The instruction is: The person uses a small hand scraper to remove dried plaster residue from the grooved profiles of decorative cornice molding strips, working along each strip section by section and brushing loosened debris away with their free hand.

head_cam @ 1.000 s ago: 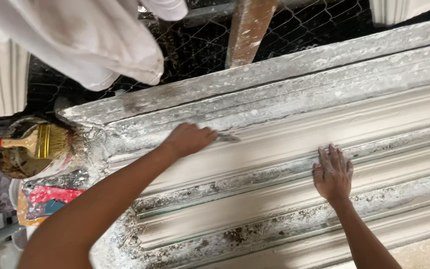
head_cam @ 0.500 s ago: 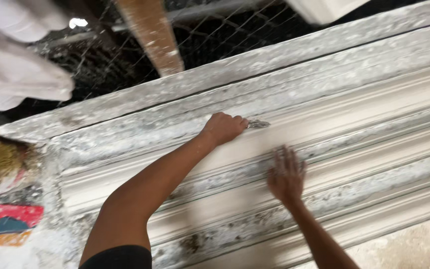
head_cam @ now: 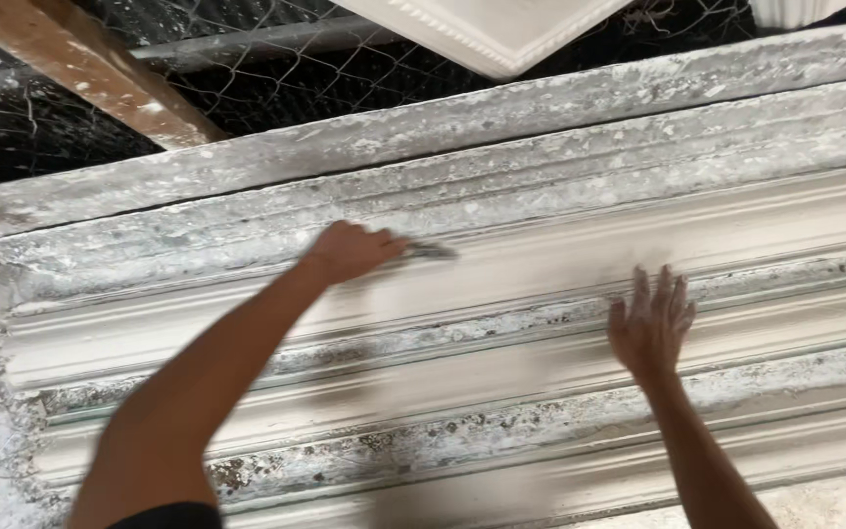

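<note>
Fingers (head_cam: 364, 245) of left hand (head_cam: 350, 252) grip scraper (head_cam: 430, 252) on moulding (head_cam: 540, 392).

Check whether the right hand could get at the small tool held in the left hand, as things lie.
Probably yes. The right hand lies flat on the moulding, and the tool juts toward it from the left hand. Only bare moulding lies between them.
</note>
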Motion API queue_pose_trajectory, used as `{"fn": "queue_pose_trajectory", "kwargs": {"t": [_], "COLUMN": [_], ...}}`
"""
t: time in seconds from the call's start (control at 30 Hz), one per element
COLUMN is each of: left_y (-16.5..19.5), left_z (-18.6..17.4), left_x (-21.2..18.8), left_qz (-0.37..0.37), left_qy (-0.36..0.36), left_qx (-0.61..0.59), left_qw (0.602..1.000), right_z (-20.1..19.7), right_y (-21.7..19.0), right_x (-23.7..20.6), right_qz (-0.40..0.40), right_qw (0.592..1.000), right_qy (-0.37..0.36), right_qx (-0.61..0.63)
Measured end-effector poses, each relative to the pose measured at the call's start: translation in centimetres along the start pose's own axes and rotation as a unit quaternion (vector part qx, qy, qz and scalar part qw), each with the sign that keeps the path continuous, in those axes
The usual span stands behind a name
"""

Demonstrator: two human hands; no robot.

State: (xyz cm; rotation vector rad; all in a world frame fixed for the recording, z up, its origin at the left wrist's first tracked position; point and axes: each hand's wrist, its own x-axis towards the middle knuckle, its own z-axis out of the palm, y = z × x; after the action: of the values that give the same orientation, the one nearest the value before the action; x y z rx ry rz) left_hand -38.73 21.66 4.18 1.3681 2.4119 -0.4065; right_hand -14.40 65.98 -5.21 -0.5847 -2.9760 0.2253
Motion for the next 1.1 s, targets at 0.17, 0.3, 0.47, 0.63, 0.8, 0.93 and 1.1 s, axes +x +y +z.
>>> {"fn": "queue_pose_trajectory", "kwargs": {"t": [0.17,0.3,0.47,0.63,0.8,0.93,1.1], "left_y": [4.5,1.4,2.1,9.7,15.0,15.8,12.2], "left_z": [-2.9,-2.7,-3.3,-7.1,-9.6,-9.7,-8.1], "left_x": [6.8,2.8,2.6,14.4,24.2,24.3,17.9], "left_qz": [0.020,0.043,0.059,0.074,0.087,0.071,0.032], "left_qy": [0.080,0.043,0.029,0.106,0.167,0.145,0.062], "left_qx": [-0.001,0.013,0.035,-0.017,-0.013,-0.028,0.085], "left_qw": [0.997,0.998,0.997,0.992,0.982,0.986,0.994], "right_z": [0.3,0.1,0.0,-0.1,-1.0,-0.9,-2.4], "right_y": [2.7,2.1,1.9,2.2,1.8,3.5,19.4], "right_x": [1.3,0.9,1.4,1.4,1.2,1.1,3.9], "right_qz": [0.023,0.010,0.005,0.005,-0.007,-0.066,-0.209], "right_qw": [0.998,0.999,1.000,1.000,1.000,0.995,0.973], "right_qy": [-0.054,-0.036,-0.003,-0.020,-0.003,0.001,0.086], "right_qx": [0.007,0.008,0.007,-0.008,0.011,0.071,0.055]}}
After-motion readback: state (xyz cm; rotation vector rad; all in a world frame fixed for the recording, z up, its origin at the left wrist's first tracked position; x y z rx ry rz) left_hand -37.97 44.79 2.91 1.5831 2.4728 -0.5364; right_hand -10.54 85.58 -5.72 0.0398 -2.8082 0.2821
